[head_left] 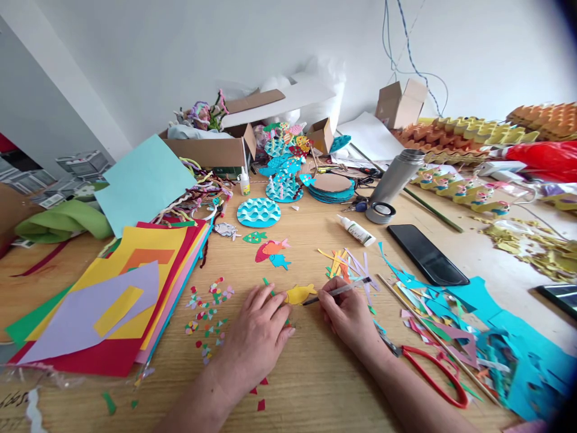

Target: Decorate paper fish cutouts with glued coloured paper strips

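A yellow paper fish (pixel 301 294) lies flat on the wooden table between my hands. My left hand (pixel 264 325) rests palm down, fingers stretched out, with the fingertips at the fish's left end. A bit of green paper (pixel 265 281) shows by those fingers. My right hand (pixel 345 313) is closed round a pen (pixel 346 287), its dark tip at the fish's lower edge near the tail. Just beyond lie more paper fish: an orange one (pixel 274 246), a blue one (pixel 280 261), a green one (pixel 255 237) and a patterned white one (pixel 226 230).
Red-handled scissors (pixel 435 376) lie by my right forearm, near blue paper scraps (pixel 518 337). A phone (pixel 427 254), a glue bottle (pixel 357 231) and a steel flask (pixel 397 175) stand or lie farther back. Coloured sheets (pixel 148 282) are stacked left; small paper bits (pixel 207 316) lie scattered.
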{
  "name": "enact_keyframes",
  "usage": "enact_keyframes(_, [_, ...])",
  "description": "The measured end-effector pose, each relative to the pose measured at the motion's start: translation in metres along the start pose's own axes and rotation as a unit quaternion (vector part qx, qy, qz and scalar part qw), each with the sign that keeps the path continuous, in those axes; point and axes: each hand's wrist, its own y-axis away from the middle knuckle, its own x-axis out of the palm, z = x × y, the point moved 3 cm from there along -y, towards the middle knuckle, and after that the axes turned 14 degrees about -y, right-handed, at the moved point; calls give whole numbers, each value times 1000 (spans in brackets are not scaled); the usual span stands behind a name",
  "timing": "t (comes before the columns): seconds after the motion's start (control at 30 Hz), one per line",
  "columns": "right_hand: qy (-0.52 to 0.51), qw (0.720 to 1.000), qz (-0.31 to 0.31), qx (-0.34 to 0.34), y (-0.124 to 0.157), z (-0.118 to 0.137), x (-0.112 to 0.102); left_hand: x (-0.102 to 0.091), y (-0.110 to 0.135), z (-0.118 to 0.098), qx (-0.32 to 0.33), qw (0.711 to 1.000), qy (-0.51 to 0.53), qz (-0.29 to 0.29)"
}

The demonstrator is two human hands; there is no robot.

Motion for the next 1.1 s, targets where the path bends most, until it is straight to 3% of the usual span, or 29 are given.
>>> enact_keyframes(1.1, [1,1000,-1,-6,0,0,0,4,1,1,3,1000,-3,-16])
